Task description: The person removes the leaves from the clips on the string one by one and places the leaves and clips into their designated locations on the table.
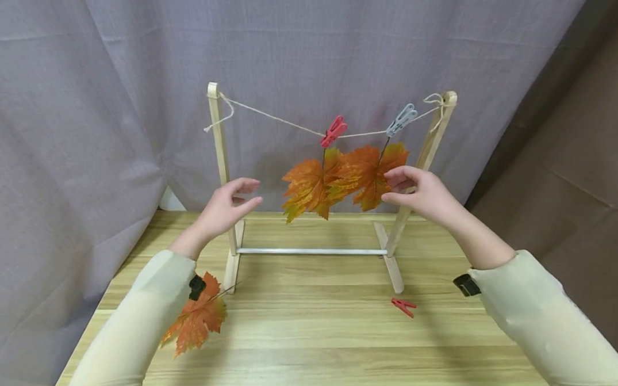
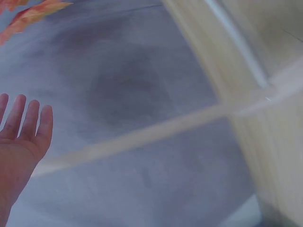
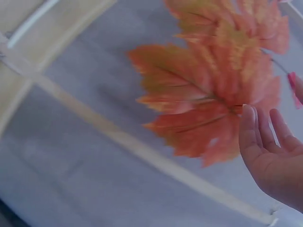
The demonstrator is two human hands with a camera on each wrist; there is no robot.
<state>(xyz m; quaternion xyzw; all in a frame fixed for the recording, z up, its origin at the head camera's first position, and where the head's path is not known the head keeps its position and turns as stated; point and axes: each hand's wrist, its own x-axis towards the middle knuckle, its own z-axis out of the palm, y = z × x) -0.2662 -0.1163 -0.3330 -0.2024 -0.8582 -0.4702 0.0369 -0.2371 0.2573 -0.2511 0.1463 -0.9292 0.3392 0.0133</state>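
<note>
Two orange maple leaves hang from a string (image 1: 277, 118) on a wooden frame. A red clothespin (image 1: 333, 131) clips the left leaf (image 1: 308, 184), and a pale blue clothespin (image 1: 401, 120) clips the right leaf (image 1: 367, 170); the leaves overlap. My right hand (image 1: 417, 191) is relaxed and holds nothing, its fingertips right at the right leaf's edge in the head view. Near the left post, my left hand (image 1: 232, 202) holds nothing, with fingers loosely bent; the left wrist view shows the fingers (image 2: 31, 120) extended.
A third maple leaf (image 1: 197, 319) lies on the wooden table (image 1: 305, 343) beneath my left forearm. Another red clothespin (image 1: 404, 307) lies near the frame's right foot (image 1: 393, 273). A white bar (image 1: 311, 250) joins the two posts low down. A grey curtain (image 1: 307, 43) hangs behind.
</note>
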